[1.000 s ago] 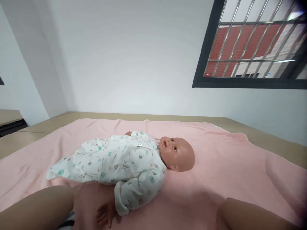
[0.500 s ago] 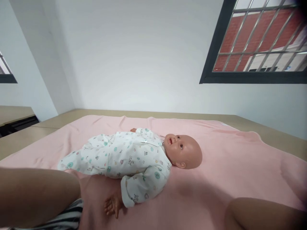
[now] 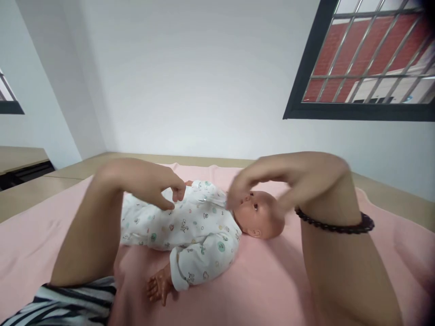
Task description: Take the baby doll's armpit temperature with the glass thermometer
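Observation:
A baby doll (image 3: 260, 217) lies on its back with its head to the right. It wears a white printed outfit (image 3: 193, 222), fastened with snaps near the collar. My left hand (image 3: 149, 181) is over the doll's middle, fingers bent and thumb held apart, with nothing seen between them. Whether its fingertips touch the cloth I cannot tell. Over the doll's face and neck arches my right hand (image 3: 288, 176), smeared by motion, its thumb well apart from the fingers. It hides part of the face. The doll's near hand (image 3: 159, 285) rests palm up.
Under the doll a pink blanket (image 3: 272, 280) covers most of a tan tabletop (image 3: 74, 172). Behind stands a white wall (image 3: 190, 81) with a barred window (image 3: 367, 59) at the right. A dark bracelet (image 3: 335, 224) circles my right wrist.
Both my hands have risen into view from below, and now reach over the doll, left over its torso and right over its head. The doll lies as before.

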Demonstrator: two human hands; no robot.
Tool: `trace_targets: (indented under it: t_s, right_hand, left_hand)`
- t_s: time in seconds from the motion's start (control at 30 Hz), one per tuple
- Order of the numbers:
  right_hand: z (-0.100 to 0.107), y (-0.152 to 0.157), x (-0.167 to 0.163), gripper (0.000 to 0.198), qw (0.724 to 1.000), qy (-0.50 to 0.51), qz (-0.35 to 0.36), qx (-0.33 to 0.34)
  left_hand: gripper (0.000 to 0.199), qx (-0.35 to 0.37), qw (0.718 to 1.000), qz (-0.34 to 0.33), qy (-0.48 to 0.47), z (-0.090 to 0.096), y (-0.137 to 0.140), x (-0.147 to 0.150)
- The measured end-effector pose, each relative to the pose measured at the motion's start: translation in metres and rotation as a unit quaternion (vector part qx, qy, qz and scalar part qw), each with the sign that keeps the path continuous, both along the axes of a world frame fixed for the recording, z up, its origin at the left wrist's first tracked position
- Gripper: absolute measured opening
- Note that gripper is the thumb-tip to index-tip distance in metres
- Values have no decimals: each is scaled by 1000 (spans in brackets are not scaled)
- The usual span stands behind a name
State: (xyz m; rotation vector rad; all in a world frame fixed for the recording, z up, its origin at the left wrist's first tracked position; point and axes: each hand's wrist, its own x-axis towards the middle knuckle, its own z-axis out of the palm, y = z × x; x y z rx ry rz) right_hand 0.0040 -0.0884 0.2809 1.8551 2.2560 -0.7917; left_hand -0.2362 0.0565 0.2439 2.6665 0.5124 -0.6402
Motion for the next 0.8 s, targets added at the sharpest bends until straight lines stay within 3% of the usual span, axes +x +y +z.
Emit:
trace_targets:
  t_s: [0.07, 0.17, 0.27, 0.43, 0.57, 0.7, 0.8]
  right_hand:
    - [-12, 11, -4, 35, 999, 32, 26, 0]
    - [-44, 33, -14, 36, 996, -67, -65, 15]
    - [-65, 50, -21, 35, 994, -91, -65, -7]
    - [-74, 58, -32, 34, 998, -54, 22, -7]
    - [-80, 59, -41, 34, 995, -4, 99, 12]
    - [-89, 63, -48, 17, 993, -13, 111, 44]
    - [-93, 65, -50, 10, 992, -1, 105, 70]
  left_hand:
    - [40, -12, 999, 13, 46, -5, 11, 23]
    - [41, -27, 996, 21, 84, -22, 26, 43]
    - [35, -41, 995, 8, 89, -37, 35, 50]
    - [21, -51, 995, -14, 86, -43, 39, 55]
    - [25, -81, 994, -19, 64, -41, 35, 57]
    - [11, -22, 1000, -19, 12, -38, 26, 56]
    - [28, 21, 1000, 8, -2, -36, 18, 55]
